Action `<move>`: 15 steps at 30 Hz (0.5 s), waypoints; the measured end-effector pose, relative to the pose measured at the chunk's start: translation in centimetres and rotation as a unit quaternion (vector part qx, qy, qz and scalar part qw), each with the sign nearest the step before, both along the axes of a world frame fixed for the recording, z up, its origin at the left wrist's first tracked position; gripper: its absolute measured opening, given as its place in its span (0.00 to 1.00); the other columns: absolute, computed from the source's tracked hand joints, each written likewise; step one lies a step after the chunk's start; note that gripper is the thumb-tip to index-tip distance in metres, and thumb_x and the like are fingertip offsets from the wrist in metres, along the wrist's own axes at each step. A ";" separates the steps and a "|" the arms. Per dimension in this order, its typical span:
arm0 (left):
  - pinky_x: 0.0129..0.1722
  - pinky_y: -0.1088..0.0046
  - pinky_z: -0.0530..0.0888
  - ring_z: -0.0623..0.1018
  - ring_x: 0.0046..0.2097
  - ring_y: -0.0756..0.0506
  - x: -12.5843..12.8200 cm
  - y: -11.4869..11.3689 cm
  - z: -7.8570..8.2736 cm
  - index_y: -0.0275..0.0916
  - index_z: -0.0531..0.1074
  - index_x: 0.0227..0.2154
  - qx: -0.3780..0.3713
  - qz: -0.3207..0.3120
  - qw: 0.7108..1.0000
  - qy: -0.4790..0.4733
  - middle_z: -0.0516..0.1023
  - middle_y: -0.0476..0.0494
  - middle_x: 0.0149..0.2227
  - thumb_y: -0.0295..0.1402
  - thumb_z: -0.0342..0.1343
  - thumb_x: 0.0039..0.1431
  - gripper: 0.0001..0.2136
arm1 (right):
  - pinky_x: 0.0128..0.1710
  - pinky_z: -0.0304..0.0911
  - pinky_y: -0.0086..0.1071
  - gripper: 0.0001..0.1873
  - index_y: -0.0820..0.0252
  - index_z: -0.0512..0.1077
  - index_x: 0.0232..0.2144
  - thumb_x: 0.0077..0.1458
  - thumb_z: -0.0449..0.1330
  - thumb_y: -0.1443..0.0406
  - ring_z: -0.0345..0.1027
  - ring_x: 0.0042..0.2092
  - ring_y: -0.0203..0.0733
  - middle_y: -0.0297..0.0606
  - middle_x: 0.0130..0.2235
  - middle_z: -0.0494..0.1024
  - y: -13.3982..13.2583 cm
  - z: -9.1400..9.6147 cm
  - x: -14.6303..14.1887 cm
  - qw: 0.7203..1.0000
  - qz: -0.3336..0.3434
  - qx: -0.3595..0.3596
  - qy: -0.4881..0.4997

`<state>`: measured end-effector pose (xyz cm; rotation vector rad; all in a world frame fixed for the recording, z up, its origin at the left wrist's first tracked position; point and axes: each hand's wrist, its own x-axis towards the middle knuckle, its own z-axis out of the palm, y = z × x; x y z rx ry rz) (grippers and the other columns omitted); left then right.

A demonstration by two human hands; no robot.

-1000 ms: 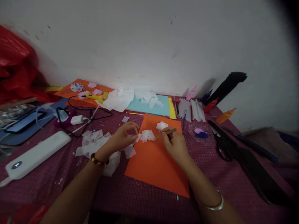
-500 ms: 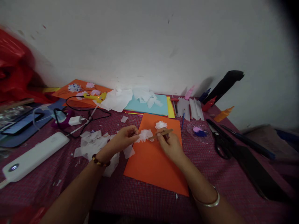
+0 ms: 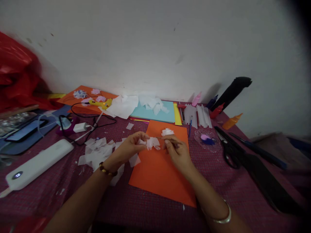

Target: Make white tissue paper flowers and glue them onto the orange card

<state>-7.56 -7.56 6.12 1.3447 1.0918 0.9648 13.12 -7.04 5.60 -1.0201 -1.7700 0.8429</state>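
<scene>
My left hand (image 3: pixel 131 145) is closed, thumb and fingers pinching the left edge of a frilled white tissue paper flower (image 3: pixel 153 143). My right hand (image 3: pixel 177 152) grips a thin brown wooden stick (image 3: pixel 173 141), whose left tip reaches the flower. Both hands are over an orange paper sheet (image 3: pixel 165 174). Just beyond them on that sheet rests a second white paper flower (image 3: pixel 167 131). Loose white tissue pieces (image 3: pixel 94 152) lie beside and under my left forearm.
At left are a white power bank (image 3: pixel 39 163), black cable and a yellow glue gun (image 3: pixel 100 104) by finished flowers. Light blue paper (image 3: pixel 155 113) lies behind. Scissors (image 3: pixel 229 149), a paint palette (image 3: pixel 206 139), an orange bottle (image 3: pixel 232 121) and glue sticks (image 3: pixel 203 116) are at right.
My right hand has turned the wooden stick so it lies flatter, its tip higher at the flower. My left hand has moved slightly right, and the flower looks more bunched. The view shifted slightly.
</scene>
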 end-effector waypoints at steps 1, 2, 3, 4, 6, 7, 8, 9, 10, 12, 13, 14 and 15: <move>0.32 0.77 0.67 0.69 0.31 0.53 0.3 -0.2 0.2 0.38 0.66 0.35 0.010 0.011 1.000 -0.009 0.69 0.52 0.33 0.30 0.57 0.45 0.12 | 0.28 0.61 0.29 0.10 0.58 0.70 0.37 0.60 0.50 0.63 0.67 0.27 0.37 0.33 0.27 0.72 -0.3 0.2 -0.2 1.000 0.016 -0.012 0.013; 0.33 0.77 0.67 0.70 0.32 0.53 0.7 -0.4 0.3 0.38 0.66 0.36 0.022 0.021 0.999 -0.011 0.69 0.52 0.33 0.30 0.58 0.45 0.13 | 0.28 0.61 0.28 0.10 0.58 0.70 0.37 0.60 0.50 0.63 0.66 0.27 0.36 0.33 0.27 0.72 -0.6 0.3 -0.5 0.999 0.028 -0.018 0.016; 0.33 0.76 0.68 0.71 0.32 0.52 1.1 -0.7 0.4 0.38 0.66 0.37 0.036 0.031 0.999 -0.004 0.69 0.51 0.34 0.30 0.58 0.46 0.14 | 0.28 0.61 0.28 0.09 0.58 0.70 0.35 0.59 0.51 0.64 0.66 0.27 0.36 0.33 0.28 0.73 -0.8 0.4 -0.7 0.999 0.035 -0.021 0.013; 0.33 0.76 0.68 0.71 0.32 0.52 1.5 -0.9 0.4 0.39 0.66 0.39 0.053 0.035 0.998 0.011 0.70 0.50 0.34 0.30 0.59 0.46 0.15 | 0.29 0.62 0.28 0.08 0.58 0.70 0.34 0.58 0.51 0.64 0.67 0.28 0.36 0.33 0.28 0.73 -1.0 0.5 -1.0 0.999 0.036 -0.020 0.007; 0.33 0.75 0.69 0.72 0.33 0.51 2.2 -1.3 0.2 0.39 0.66 0.42 0.094 0.039 0.993 0.053 0.71 0.50 0.35 0.30 0.58 0.49 0.15 | 0.31 0.62 0.28 0.05 0.58 0.70 0.33 0.56 0.54 0.64 0.68 0.30 0.36 0.34 0.30 0.74 -1.3 0.5 -1.5 0.999 0.033 -0.018 0.001; 0.33 0.75 0.69 0.72 0.33 0.50 2.5 -1.4 0.1 0.40 0.66 0.42 0.118 0.041 0.990 0.072 0.71 0.49 0.35 0.29 0.57 0.50 0.15 | 0.32 0.62 0.29 0.05 0.57 0.70 0.33 0.55 0.55 0.64 0.68 0.32 0.37 0.34 0.30 0.74 -1.4 0.4 -1.7 0.999 0.033 -0.024 0.001; 0.34 0.74 0.69 0.72 0.34 0.50 2.8 -1.6 -0.1 0.40 0.65 0.42 0.138 0.044 0.986 0.087 0.72 0.49 0.34 0.28 0.56 0.50 0.15 | 0.32 0.62 0.29 0.04 0.57 0.69 0.33 0.54 0.56 0.64 0.68 0.32 0.37 0.33 0.30 0.74 -1.4 0.3 -1.8 0.999 0.033 -0.032 0.003; 0.35 0.74 0.70 0.73 0.35 0.49 3.0 -1.6 -0.3 0.41 0.65 0.42 0.154 0.049 0.982 0.097 0.72 0.49 0.34 0.27 0.56 0.50 0.15 | 0.32 0.62 0.29 0.03 0.57 0.69 0.32 0.53 0.56 0.65 0.68 0.32 0.37 0.33 0.30 0.74 -1.4 0.2 -1.9 0.999 0.033 -0.038 0.003; 0.37 0.73 0.70 0.73 0.36 0.49 3.2 -1.7 -0.4 0.41 0.65 0.42 0.163 0.055 0.980 0.099 0.72 0.49 0.34 0.26 0.56 0.50 0.15 | 0.31 0.62 0.29 0.02 0.57 0.69 0.30 0.52 0.57 0.65 0.67 0.31 0.37 0.32 0.29 0.73 -1.3 0.1 -2.0 0.999 0.031 -0.039 -0.002; 0.38 0.72 0.70 0.73 0.37 0.49 3.2 -1.6 -0.7 0.40 0.64 0.43 0.152 0.049 0.984 0.073 0.73 0.49 0.35 0.26 0.57 0.49 0.17 | 0.30 0.59 0.28 0.03 0.57 0.68 0.26 0.52 0.56 0.66 0.65 0.29 0.36 0.30 0.26 0.71 -1.2 0.0 -2.0 0.999 0.017 -0.029 -0.022; 0.36 0.73 0.70 0.74 0.36 0.49 3.1 -1.5 -0.7 0.40 0.64 0.43 0.133 0.043 0.989 0.048 0.73 0.49 0.35 0.27 0.58 0.48 0.17 | 0.29 0.58 0.28 0.04 0.57 0.67 0.25 0.52 0.56 0.67 0.64 0.28 0.36 0.30 0.25 0.70 -1.2 0.0 -1.9 0.999 0.008 -0.022 -0.033; 0.35 0.73 0.70 0.73 0.34 0.50 2.9 -1.4 -0.7 0.39 0.65 0.41 0.107 0.035 0.993 0.022 0.73 0.50 0.33 0.28 0.58 0.48 0.16 | 0.29 0.57 0.28 0.05 0.57 0.67 0.25 0.52 0.56 0.67 0.64 0.27 0.36 0.29 0.24 0.69 -1.1 0.0 -1.9 0.999 0.000 -0.017 -0.043; 0.32 0.75 0.69 0.73 0.32 0.51 2.6 -1.2 -0.6 0.38 0.66 0.38 0.077 0.028 0.997 -0.001 0.72 0.51 0.31 0.29 0.58 0.47 0.14 | 0.28 0.57 0.28 0.05 0.57 0.67 0.25 0.52 0.55 0.67 0.63 0.27 0.35 0.29 0.24 0.69 -1.0 0.0 -1.8 0.999 -0.006 -0.014 -0.049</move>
